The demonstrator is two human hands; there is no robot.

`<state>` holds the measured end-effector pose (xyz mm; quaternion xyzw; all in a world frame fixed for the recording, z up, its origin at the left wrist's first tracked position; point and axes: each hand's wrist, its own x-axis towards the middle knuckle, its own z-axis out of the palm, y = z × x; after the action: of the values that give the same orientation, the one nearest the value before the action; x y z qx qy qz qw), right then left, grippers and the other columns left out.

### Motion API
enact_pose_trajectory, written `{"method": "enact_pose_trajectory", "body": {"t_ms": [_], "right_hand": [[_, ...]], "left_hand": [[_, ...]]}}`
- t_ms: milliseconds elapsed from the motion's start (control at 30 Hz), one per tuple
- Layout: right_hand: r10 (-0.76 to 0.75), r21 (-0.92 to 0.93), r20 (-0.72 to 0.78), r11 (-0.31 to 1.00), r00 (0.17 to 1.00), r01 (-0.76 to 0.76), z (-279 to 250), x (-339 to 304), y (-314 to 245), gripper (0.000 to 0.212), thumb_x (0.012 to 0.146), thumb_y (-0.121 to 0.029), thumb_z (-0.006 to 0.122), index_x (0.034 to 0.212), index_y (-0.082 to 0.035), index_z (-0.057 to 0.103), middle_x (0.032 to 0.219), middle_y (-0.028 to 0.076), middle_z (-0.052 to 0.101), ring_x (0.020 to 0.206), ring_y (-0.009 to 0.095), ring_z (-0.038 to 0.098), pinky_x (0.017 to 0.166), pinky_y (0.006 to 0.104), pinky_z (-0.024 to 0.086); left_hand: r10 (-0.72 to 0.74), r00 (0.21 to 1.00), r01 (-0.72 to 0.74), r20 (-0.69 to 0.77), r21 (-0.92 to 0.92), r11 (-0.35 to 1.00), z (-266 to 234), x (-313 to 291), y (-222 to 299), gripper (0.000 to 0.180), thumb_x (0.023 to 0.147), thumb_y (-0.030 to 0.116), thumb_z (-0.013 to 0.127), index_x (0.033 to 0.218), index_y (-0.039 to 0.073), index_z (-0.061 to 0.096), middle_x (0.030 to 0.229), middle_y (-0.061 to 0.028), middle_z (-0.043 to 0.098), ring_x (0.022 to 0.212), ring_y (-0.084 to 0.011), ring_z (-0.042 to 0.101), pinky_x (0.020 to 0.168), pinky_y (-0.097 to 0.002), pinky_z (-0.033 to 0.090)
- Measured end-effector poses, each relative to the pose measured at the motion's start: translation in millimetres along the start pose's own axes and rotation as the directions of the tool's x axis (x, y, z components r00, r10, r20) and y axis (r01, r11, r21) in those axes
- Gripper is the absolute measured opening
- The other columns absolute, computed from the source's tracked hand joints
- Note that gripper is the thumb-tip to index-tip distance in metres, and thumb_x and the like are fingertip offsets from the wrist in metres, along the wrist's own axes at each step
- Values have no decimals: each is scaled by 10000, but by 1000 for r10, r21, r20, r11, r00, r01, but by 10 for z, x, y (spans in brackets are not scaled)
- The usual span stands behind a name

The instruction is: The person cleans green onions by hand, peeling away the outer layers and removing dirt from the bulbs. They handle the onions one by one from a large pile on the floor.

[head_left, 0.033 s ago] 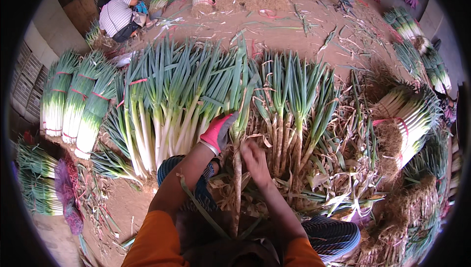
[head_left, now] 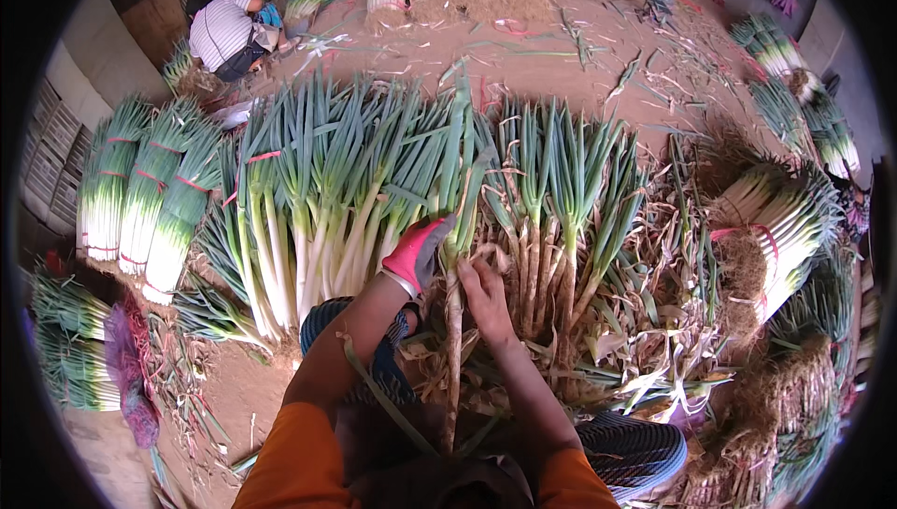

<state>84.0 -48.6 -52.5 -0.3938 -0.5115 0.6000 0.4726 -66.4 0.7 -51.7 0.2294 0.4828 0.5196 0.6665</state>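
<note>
A long green onion (head_left: 453, 341) stands upright in front of me, its lower stalk brown with dry skin. My left hand (head_left: 417, 252), in a pink and grey glove, is closed around it where the green leaves begin. My bare right hand (head_left: 486, 296) is just to the right of the stalk, below the left hand, with its fingers bent together. What its fingertips pinch is hard to make out; a pale dry leaf curls beside them. To the left lean green onions with clean white stalks (head_left: 313, 247). On the right stand unpeeled green onions (head_left: 568, 275) with brown stalks.
Dry peeled leaves (head_left: 645, 341) lie heaped at the right. Tied green onion bundles stand at the far left (head_left: 154, 191) and right (head_left: 780, 219). A purple net bag (head_left: 126, 369) lies at the left. Another person (head_left: 229, 37) crouches at the back left.
My right hand has moved up slightly along the stalk, its fingers now beside the stalk just under the leaves. My left hand keeps its grip in the same place.
</note>
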Motion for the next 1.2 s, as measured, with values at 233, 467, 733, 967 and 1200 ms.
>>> {"method": "enact_pose_trajectory", "body": {"t_ms": [233, 467, 733, 967, 1200], "right_hand": [[-84, 91, -180, 991, 980, 102, 163, -34, 219, 274, 940, -242, 508, 754, -43, 532, 644, -74, 438, 617, 29, 346, 530, 211, 313], [18, -6, -131, 1000, 991, -19, -27, -626, 374, 197, 888, -86, 475, 706, -12, 465, 566, 19, 389, 573, 56, 358, 462, 270, 338], [164, -750, 484, 584, 859, 311, -307, -2321, 1601, 199, 854, -179, 483, 954, -25, 559, 851, 121, 613, 714, 281, 583, 611, 409, 470], [424, -902, 387, 360, 818, 240, -702, -1963, 921, 309, 825, -309, 533, 1042, -96, 592, 894, 163, 621, 775, 303, 633, 591, 425, 502], [-96, -558, 42, 823, 994, 103, 71, -363, 54, 360, 788, -181, 600, 1090, -16, 495, 810, 169, 616, 737, 369, 596, 661, 408, 479]], "left_hand": [[166, 986, -163, 4, 207, 965, 41, -127, 31, 284, 867, 226, 591, 1046, 5, 589, 958, -42, 625, 885, -150, 585, 820, -265, 441], [53, 998, -54, -13, -75, 996, 44, -112, -177, 242, 822, 196, 647, 978, 12, 629, 910, -32, 627, 810, -135, 572, 760, -278, 437], [-103, 995, 100, -9, -184, 978, 25, -40, 27, 405, 869, 332, 578, 1145, 52, 482, 1008, -167, 585, 891, -347, 612, 775, -513, 519], [14, 1000, -14, -21, 21, 1000, 150, -222, 210, 321, 868, 215, 606, 1111, 18, 534, 897, -49, 608, 821, -158, 573, 670, -330, 478], [332, 942, -311, 57, 524, 793, -446, 271, -292, 401, 834, 187, 599, 1185, 32, 484, 942, -98, 614, 799, -168, 569, 721, -279, 454]]}}
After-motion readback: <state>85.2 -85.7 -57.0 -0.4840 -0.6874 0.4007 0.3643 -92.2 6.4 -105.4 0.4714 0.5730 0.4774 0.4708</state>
